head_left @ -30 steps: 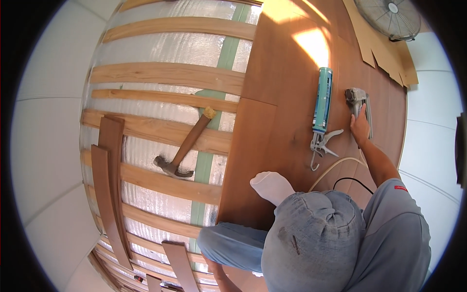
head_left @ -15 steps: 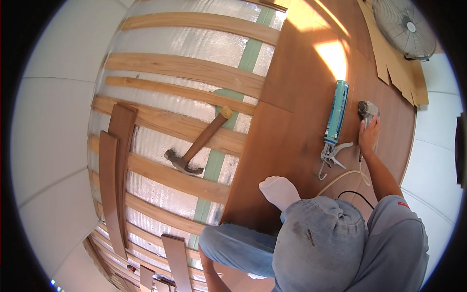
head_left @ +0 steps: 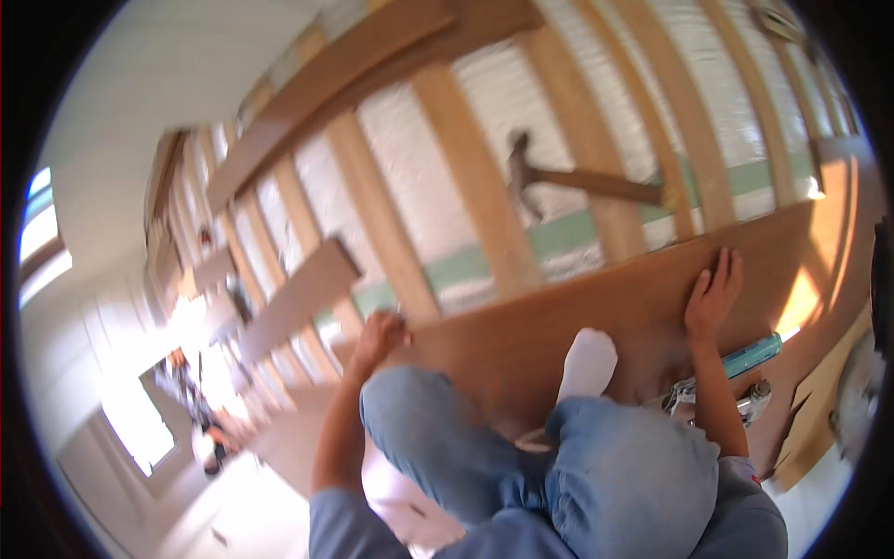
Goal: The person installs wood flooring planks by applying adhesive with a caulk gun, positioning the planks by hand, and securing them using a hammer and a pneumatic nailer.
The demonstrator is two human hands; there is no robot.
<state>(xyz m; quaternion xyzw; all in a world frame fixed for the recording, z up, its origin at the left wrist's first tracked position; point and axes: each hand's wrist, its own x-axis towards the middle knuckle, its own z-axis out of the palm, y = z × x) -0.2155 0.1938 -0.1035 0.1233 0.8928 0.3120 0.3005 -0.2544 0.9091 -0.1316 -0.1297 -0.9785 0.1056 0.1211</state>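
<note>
My right hand (head_left: 715,293) lies flat on a brown floorboard (head_left: 521,340), its fingers stretched toward the board's far edge. At the left, near that edge and beside my left knee, my left hand (head_left: 379,340) is curled closed. A small greyish bit shows at its fingertips, too blurred to name. A claw hammer (head_left: 587,183) with a wooden handle rests across the wooden battens (head_left: 475,177) beyond the board. Right of my right forearm lie a caulking gun with a teal tube (head_left: 752,355) and a compact grey metal air tool (head_left: 754,402).
Loose brown planks (head_left: 354,79) lie across the battens at the far left; a shorter plank (head_left: 303,289) sits nearer. Silvery sheeting (head_left: 400,158) and a green strip (head_left: 568,233) show between battens. Cardboard (head_left: 815,429) and a fan (head_left: 857,401) stand at the right.
The view has swung round and is blurred. My right hand has left the air tool and now lies on the floorboard. My left hand has come fully into view at the board's edge.
</note>
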